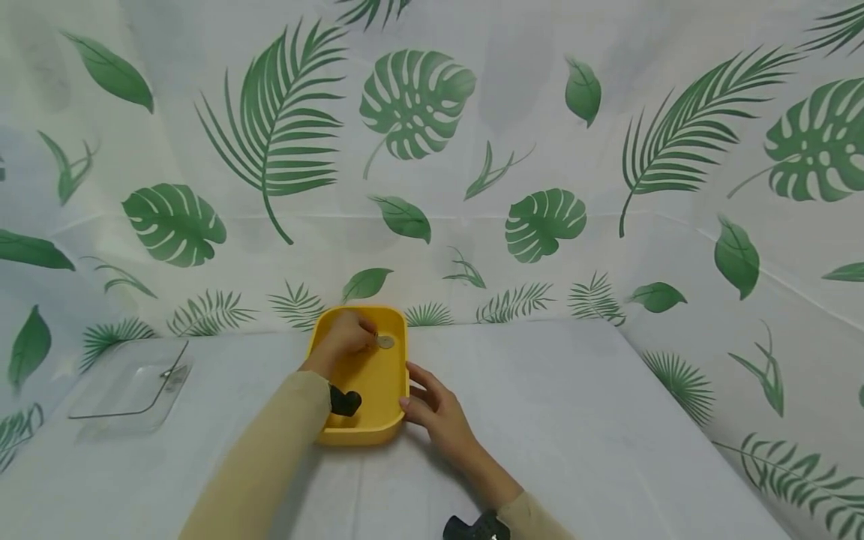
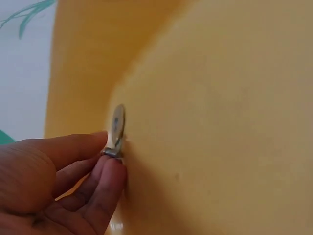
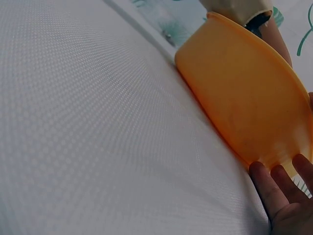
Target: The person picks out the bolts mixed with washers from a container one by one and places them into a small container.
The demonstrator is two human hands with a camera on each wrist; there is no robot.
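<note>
A yellow tray [image 1: 367, 390] with raised sides lies on the white table. My left hand [image 1: 349, 335] reaches inside it toward the far end. Between thumb and fingers it pinches a small metal piece with a flat round disc [image 2: 118, 122], whose short metal stem [image 2: 112, 153] shows at the fingertips. The disc stands close to the tray floor. On the tray's right side, my right hand [image 1: 442, 416] rests against the outer wall. Its fingers [image 3: 268, 183] are fairly straight there, and the thumb is by the rim.
At the table's left sits a clear shallow container [image 1: 128, 386] with a dark thin edge line and a small metallic item [image 1: 174, 373] at its right side. A leaf-patterned sheet [image 1: 432, 172] hangs behind the table and along its sides.
</note>
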